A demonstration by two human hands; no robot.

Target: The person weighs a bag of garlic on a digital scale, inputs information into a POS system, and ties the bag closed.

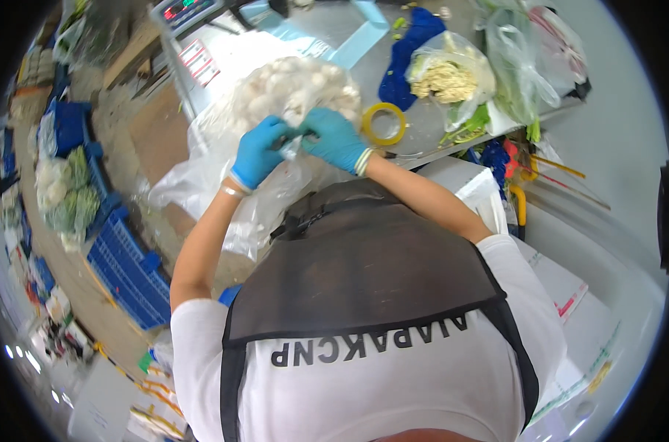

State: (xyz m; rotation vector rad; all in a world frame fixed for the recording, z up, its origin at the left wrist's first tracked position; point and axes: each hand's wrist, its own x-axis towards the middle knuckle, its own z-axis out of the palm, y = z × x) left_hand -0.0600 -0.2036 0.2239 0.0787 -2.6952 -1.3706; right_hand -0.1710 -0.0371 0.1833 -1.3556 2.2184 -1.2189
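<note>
A large see-through plastic bag [294, 85] full of round white pieces, perhaps mushrooms, rests on the metal table in front of me. Both hands wear blue gloves and meet at the gathered plastic on the bag's near side. My left hand [258, 153] pinches this plastic between bent fingers. Closed on the same bunch from the other side is my right hand [336, 140], its fingertips almost touching the left ones. Loose plastic hangs below them over the table edge. A yellow roll of tape [402, 124] lies just right of my right hand.
A digital scale [185, 10] stands at the far left of the table [360, 85]. Right of the tape are a blue cloth-like piece [398, 81], a bag of pale produce [452, 79] and bagged greens [510, 66]. Blue crates [131, 269] line the floor at left.
</note>
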